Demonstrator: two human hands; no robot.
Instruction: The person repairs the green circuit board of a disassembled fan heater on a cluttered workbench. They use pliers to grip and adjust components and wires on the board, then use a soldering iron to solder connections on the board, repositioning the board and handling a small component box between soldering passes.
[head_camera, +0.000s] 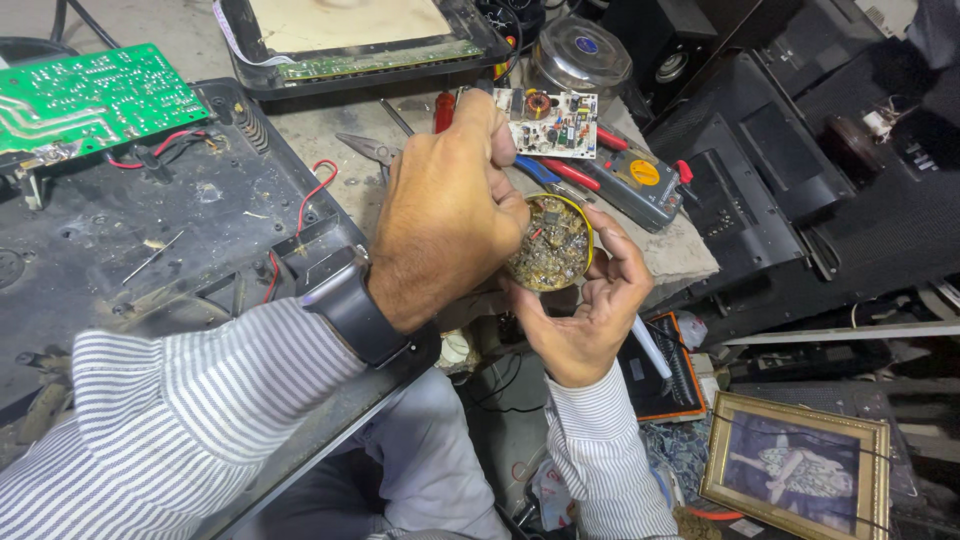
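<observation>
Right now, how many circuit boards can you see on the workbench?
2. A large green circuit board lies at the far left; a small white circuit board lies behind the left hand. Others may be hidden.

Illumination is soft, diffuse daylight, brightest toward 12 o'clock, where a pale panel (345, 22) in a black frame is nearly washed out. Exposure falls off toward 3 and 4 o'clock; the black casings (800, 190) there lose detail in shadow. Shadows are weak and soft-edged; a faint one lies below the left hand (445, 215) at 6 o'clock. A small highlight shows on the domed metal lid (580, 50) at 1 o'clock. Focus is sharp at centre: the debris in the round tin (550, 245) is resolved. The striped sleeve (170, 420) at 8 o'clock is slightly soft. Straight edges bow mildly near the frame borders, indicating wide-angle distortion
</observation>
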